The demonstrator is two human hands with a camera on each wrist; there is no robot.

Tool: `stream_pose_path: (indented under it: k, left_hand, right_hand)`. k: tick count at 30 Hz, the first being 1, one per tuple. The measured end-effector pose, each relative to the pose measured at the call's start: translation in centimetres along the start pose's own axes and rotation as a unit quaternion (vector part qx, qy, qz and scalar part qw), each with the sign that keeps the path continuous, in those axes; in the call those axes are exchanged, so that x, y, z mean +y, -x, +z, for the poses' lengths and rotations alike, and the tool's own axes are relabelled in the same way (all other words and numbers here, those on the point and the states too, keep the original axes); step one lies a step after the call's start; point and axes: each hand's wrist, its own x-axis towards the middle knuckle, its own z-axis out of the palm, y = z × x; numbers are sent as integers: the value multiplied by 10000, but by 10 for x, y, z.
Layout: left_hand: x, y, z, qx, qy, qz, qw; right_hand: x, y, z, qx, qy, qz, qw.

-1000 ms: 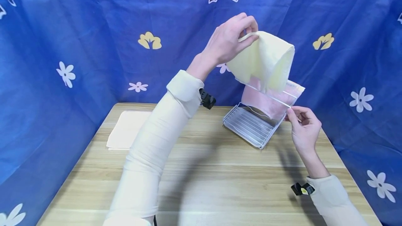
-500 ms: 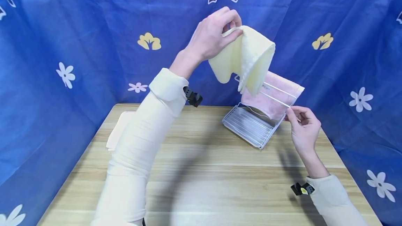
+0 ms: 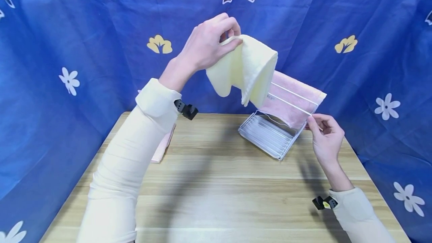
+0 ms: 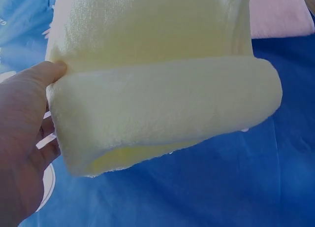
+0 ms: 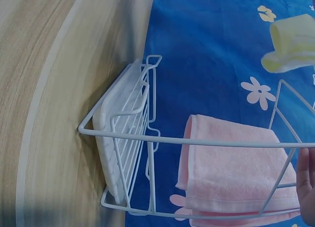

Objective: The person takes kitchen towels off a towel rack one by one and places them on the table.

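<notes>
My left hand (image 3: 210,44) pinches a pale yellow towel (image 3: 258,57) by its folded edge, high in front of the curtain and left of the rack. The left wrist view shows the thumb on this towel (image 4: 167,101), which drapes in a curved fold. Below and to the right is a white wire rack (image 3: 291,104) with a tray (image 3: 264,132) at its base. A pink towel (image 3: 293,98) hangs over its back bar; in the right wrist view this towel (image 5: 231,168) hangs doubled. My right hand (image 3: 327,136) grips the rack's right side near the front bar's end.
A folded pink cloth (image 3: 163,147) lies on the wooden table (image 3: 236,190) at the left, mostly hidden behind my left sleeve (image 3: 123,156). A blue patterned curtain (image 3: 189,6) hangs behind and at both sides of the table.
My left hand has carried the yellow towel leftward, off from over the rack, uncovering more of the hanging pink towel. The right hand and rack have stayed put.
</notes>
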Motion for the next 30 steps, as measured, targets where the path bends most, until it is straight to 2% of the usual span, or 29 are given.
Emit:
stream_pose_path:
  k: [8,15,19,30]
  left_hand:
    - [-8,18,-6,-71,-102,-33,9999]
    - [-16,37,-10,-131,-194,-41,9997]
    - [-20,49,-12,-156,-222,-11,9996]
    - [-36,87,-7,-5,-240,151,9996]
  right_hand:
    - [0,0,0,16,-135,52,9999]
    - [-2,0,2,-22,130,66,9999]
    - [-2,0,3,-7,87,80,9999]
    - [-2,0,2,19,193,85,9998]
